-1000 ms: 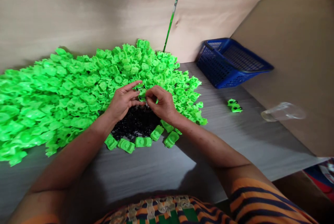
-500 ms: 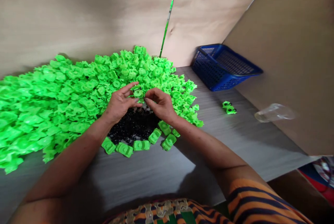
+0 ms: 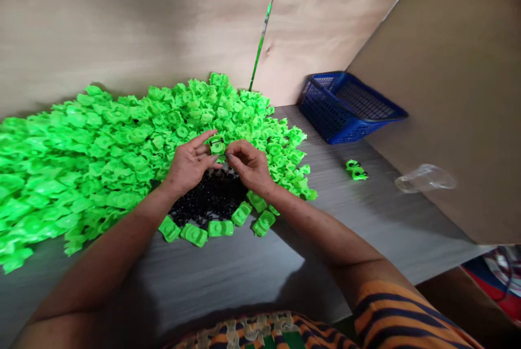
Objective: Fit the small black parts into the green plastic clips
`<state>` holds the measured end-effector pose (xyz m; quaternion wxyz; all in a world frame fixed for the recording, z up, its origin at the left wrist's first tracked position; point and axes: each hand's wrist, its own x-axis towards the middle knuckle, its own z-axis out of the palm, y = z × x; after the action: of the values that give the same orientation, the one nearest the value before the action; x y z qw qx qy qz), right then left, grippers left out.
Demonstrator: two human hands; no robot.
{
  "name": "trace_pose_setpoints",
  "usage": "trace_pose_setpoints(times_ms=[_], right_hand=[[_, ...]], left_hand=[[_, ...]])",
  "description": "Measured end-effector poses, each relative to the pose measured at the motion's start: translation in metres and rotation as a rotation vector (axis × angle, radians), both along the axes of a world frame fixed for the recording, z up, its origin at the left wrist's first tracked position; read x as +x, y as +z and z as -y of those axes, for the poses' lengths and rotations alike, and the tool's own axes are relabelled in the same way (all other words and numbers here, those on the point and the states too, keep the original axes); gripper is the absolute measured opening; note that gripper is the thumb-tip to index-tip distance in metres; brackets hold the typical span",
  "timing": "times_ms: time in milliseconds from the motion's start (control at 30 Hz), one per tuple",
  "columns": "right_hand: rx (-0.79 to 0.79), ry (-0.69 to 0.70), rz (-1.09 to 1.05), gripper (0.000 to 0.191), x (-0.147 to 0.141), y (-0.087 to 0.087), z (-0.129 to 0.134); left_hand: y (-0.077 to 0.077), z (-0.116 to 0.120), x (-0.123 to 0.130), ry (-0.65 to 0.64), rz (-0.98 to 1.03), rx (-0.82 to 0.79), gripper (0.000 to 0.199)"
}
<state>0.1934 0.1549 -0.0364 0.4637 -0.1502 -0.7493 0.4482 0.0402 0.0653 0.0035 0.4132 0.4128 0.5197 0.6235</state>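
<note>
My left hand [image 3: 189,167] holds a green plastic car body [image 3: 217,146] by its edges, its underside with a black axle across it facing me. Thumb and forefinger of my right hand [image 3: 249,164] are pinched on a small black part at the body's near right edge. Under both hands lies a heap of black parts [image 3: 207,197]. Green car bodies [image 3: 221,227] sit in a row along the near side of that heap. A large pile of green pieces [image 3: 101,148] spreads behind and to the left.
A blue basket [image 3: 337,126] stands tilted at the back right. In front of it lies a green car with black wheels [image 3: 356,170], and further right a clear plastic cup [image 3: 425,178] on its side. A green-stained stick [image 3: 259,48] leans on the wall.
The green body in my left hand has tilted slightly, so its black axle shows more clearly. My right hand's pinch stays at its edge. The view has shifted a little.
</note>
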Motion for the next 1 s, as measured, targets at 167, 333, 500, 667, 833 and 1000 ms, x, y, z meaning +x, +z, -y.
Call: trace_pose_setpoints(times_ms=[167,333,500,667,833,1000], right_hand=[[-0.065,0.058,0.022,0.026,-0.001,-0.001,0.0],[-0.104,0.068,0.008,0.025,-0.003,-0.002,0.002],[-0.049,-0.005,0.01,0.016,-0.006,-0.003,0.006],[0.003,-0.082,0.038,0.013,-0.01,-0.007,0.007],[0.067,-0.108,0.048,0.011,-0.011,-0.007,0.009],[0.077,-0.109,0.042,0.012,-0.01,-0.008,0.008]], left_hand=[[0.001,0.0,0.001,0.008,-0.013,-0.023,0.087],[0.002,0.001,0.002,0.024,-0.003,-0.022,0.084],[0.001,0.001,0.004,0.03,0.004,-0.021,0.083],[0.001,0.0,0.007,0.051,0.032,-0.036,0.085],[0.001,0.0,0.01,0.071,0.061,-0.031,0.086],[-0.002,-0.001,0.007,0.072,0.056,-0.034,0.079]])
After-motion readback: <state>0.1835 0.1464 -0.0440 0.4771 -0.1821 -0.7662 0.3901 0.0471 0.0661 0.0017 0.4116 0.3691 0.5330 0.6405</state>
